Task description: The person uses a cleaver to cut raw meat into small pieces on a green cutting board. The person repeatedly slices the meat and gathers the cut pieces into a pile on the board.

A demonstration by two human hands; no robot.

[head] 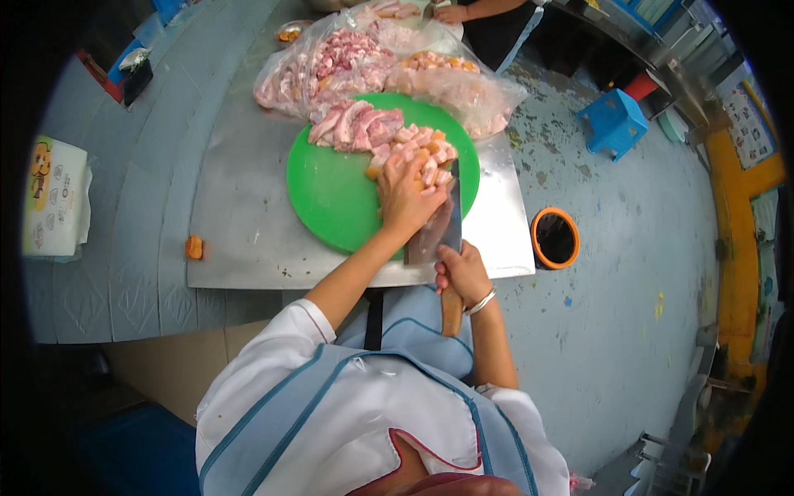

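My right hand grips the wooden handle of a cleaver, whose broad blade lies along the right side of a round green cutting board. Spread over a heap of diced pork, my left hand touches the pieces close to the blade. Its palm side and some of the meat beneath are hidden. Behind the dice, uncut pork strips lie on the board's far part. Two clear plastic bags stand beyond: one bag of cut meat at left, another bag of meat at right.
The board rests on a metal table. A co-worker's hand shows across it. A small bowl sits at the far left. On the floor are an orange-rimmed bucket and a blue stool. A tissue pack lies left.
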